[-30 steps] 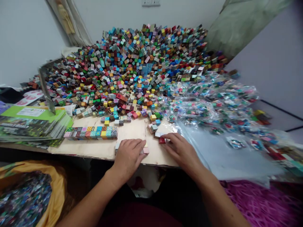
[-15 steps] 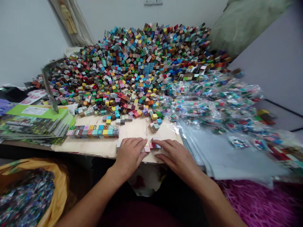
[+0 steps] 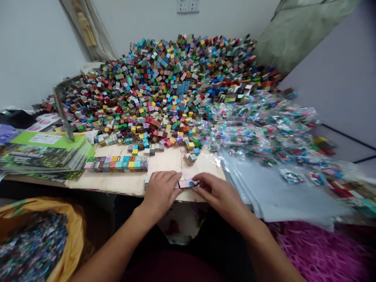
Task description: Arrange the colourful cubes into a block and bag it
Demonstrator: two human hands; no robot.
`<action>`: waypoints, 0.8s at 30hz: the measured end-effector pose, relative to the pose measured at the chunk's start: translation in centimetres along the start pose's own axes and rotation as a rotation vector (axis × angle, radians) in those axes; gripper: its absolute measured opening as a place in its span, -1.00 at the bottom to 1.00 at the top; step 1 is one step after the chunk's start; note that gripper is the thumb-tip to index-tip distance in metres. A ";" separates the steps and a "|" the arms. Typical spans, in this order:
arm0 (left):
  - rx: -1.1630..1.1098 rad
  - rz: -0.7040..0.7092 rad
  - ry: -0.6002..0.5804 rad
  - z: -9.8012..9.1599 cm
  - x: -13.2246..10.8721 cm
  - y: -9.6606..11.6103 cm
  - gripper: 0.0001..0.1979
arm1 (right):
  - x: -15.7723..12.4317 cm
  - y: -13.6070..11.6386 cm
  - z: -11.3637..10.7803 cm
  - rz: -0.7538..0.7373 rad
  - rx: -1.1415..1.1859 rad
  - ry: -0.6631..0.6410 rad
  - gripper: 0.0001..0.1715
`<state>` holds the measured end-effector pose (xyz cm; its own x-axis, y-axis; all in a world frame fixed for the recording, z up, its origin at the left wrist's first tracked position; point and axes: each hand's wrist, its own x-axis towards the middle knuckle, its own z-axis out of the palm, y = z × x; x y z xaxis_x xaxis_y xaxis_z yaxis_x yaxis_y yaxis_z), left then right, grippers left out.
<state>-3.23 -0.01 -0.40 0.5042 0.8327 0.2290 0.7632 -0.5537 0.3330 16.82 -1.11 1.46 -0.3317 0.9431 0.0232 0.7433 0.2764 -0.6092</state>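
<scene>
Near the board's front edge, my left hand (image 3: 162,192) is cupped over a short double row of small printed cubes (image 3: 182,183), its fingers closed round them. Pink and pale faces show to the right of that hand; much of the row is hidden beneath it. My right hand (image 3: 216,191) pinches a dark-and-white cube (image 3: 192,183) at the right end of the row. Left of my hands lies a longer double row of colourful cubes (image 3: 117,164), lined up side by side. A few loose cubes (image 3: 190,158) lie just beyond my right hand.
A large heap of mixed cubes (image 3: 164,82) fills the back. Filled clear bags (image 3: 243,133) and flat plastic bags (image 3: 264,192) lie right. Booklets (image 3: 44,152) are stacked left. Below are a yellow sack (image 3: 75,231) and pink shredded material (image 3: 317,250).
My right hand has drawn its fingers in, and a dark-and-white cube now sits at the row's right end, where a reddish one showed. My left hand stays in place.
</scene>
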 end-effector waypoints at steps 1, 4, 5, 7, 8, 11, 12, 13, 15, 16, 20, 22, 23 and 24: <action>0.000 0.004 -0.001 0.0 0.0 0.0 -0.61 | -0.1 0.2 -0.3 -0.003 -0.012 0.034 -0.84; -0.003 0.010 -0.001 0.0 0.0 0.0 -0.61 | -0.2 1.2 -0.7 -0.054 -0.056 0.096 -0.68; -0.004 0.009 -0.002 0.0 0.0 0.0 -0.62 | -0.2 1.5 -0.6 -0.079 -0.059 0.079 -0.64; -0.005 0.001 -0.003 0.0 0.0 0.0 -0.62 | -0.1 1.9 0.2 -0.107 -0.066 0.062 -0.65; -0.007 -0.002 -0.003 -0.1 0.0 0.0 -0.63 | 0.0 1.9 0.6 -0.108 -0.074 0.073 -0.68; -0.018 -0.003 -0.010 -0.2 0.0 0.1 -0.62 | 0.2 1.9 1.9 -0.099 -0.102 0.138 -0.76; -0.015 -0.005 -0.015 -0.2 0.1 0.2 -0.60 | 0.2 1.8 2.1 -0.101 -0.107 0.145 -0.77; -0.004 -0.010 -0.018 -0.3 0.1 0.3 -0.57 | 0.2 1.7 2.1 -0.106 -0.110 0.140 -0.77; 0.032 -0.014 -0.018 -0.2 0.4 0.7 -0.53 | 0.2 1.5 2.0 -0.117 -0.107 0.117 -0.77; 0.045 -0.009 -0.017 -0.1 0.6 0.8 -0.53 | 0.2 1.5 1.8 -0.121 -0.100 0.108 -0.77; -0.004 0.049 -0.039 0.3 1.3 1.1 -0.62 | 0.3 2.2 0.7 -0.108 -0.013 0.091 -0.82; -0.034 0.058 -0.033 0.5 1.4 1.1 -0.65 | 0.8 2.7 0.0 -0.073 0.050 0.128 -0.86; -0.041 0.061 -0.027 0.6 1.4 1.1 -0.65 | 1.2 2.8 -0.3 -0.057 0.072 0.168 -0.86; -0.044 0.062 -0.018 0.6 1.4 1.0 -0.65 | 1.8 2.8 -0.7 -0.040 0.089 0.221 -0.85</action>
<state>-1.50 0.58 -0.29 0.5576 0.7966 0.2336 0.7121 -0.6036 0.3585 18.77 1.47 0.35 -0.2170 0.9520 0.2159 0.6749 0.3061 -0.6714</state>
